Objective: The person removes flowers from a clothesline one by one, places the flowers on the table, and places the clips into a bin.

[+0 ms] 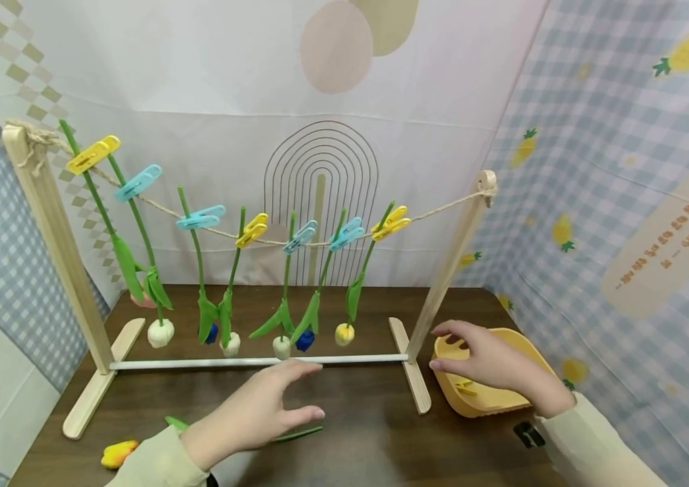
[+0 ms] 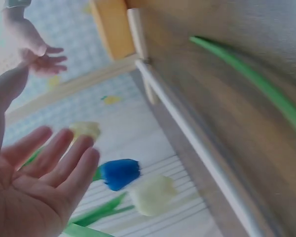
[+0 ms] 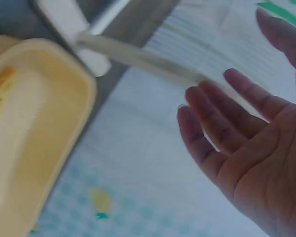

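Both hands hold nothing. The left hand [image 1: 259, 409] hovers over the table in front of the white bar, fingers loosely extended. Beneath it lies a tulip with a yellow-orange head [image 1: 119, 454], its stem [image 2: 256, 83] partly hidden by the hand and sleeve. The right hand [image 1: 487, 362] is above the yellow basket [image 1: 472, 406], fingers apart, and a yellow clothespin [image 1: 465, 387] lies inside. Several tulips hang heads down from the rope [image 1: 442, 209], held by yellow clothespins [image 1: 390, 223] and blue clothespins [image 1: 201, 217]. Among the heads are a blue one [image 2: 120, 174] and a white one [image 1: 160, 333].
The wooden rack has a left post [image 1: 64, 257], a right post [image 1: 451, 270] and a white bottom bar [image 1: 198, 363] joining its feet. Checked cloth [image 1: 594, 169] hangs at the right, and a pale patterned cloth [image 1: 210, 81] hangs behind the dark wooden table [image 1: 375, 439].
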Motion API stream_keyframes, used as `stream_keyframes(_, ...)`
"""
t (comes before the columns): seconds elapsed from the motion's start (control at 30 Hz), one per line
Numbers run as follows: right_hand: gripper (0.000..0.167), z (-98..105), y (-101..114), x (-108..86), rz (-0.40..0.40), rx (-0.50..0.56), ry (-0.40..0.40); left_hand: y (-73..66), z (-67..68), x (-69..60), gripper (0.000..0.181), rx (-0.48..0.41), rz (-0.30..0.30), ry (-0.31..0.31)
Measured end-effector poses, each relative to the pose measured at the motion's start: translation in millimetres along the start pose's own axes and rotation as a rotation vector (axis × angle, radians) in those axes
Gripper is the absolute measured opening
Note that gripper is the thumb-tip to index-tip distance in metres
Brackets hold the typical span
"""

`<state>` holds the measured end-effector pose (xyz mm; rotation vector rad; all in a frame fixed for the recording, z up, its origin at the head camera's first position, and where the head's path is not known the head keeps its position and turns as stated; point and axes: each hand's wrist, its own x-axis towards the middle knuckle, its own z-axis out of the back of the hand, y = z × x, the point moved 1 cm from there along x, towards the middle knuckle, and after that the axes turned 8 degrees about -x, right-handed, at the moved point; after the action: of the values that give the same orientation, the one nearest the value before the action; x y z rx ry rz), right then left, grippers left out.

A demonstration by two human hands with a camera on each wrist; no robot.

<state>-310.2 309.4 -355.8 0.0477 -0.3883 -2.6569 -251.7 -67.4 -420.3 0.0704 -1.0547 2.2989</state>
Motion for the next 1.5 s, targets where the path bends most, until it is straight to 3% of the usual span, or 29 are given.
stream_keyframes(0.2, 0.057, 28.5, 34.5, 1.8, 0.185, -0.001, -0.187, -23.8, 10.7, 13.1, 0.077, -0.135, 0.002, -0.126)
stream_keyframes(0.33, 0.058, 52.3, 55.9, 6.4, 0.336, -0.046, -0.344, -39.9, 17.0, 24.4, 0.084, -0.205, -0.004, -0.16)
stream_keyframes(0.6, 0.057, 90.9, 89.4, 19.8, 0.607, -0.112, -0.645, -60.7, 19.4, 44.9, 0.092, -0.221, -0.07, -0.186)
stream_keyframes(0.8, 0.055, 113.7, 111.6, 28.7, 0.713, -0.24, -0.832, -71.0, 19.1, 60.9, 0.097, -0.209, -0.081, -0.234)
stream_keyframes(0.93, 0.056, 124.1, 122.1, 36.9, 0.718, -0.324, -0.862, -80.0, 19.1, 72.1, 0.101, -0.204, -0.11, -0.263)
stream_keyframes(1.2, 0.062, 131.6, 128.5, 55.3, 0.668, -0.453, -0.829, -91.1, 17.7, 96.7, 0.095, -0.243, -0.144, -0.322)
stream_keyframes(1.5, 0.035, 122.4, 132.4, 66.9, 0.658, -0.423, -0.872, -93.0, 16.0, 120.8, 0.071, -0.32, -0.215, -0.423)
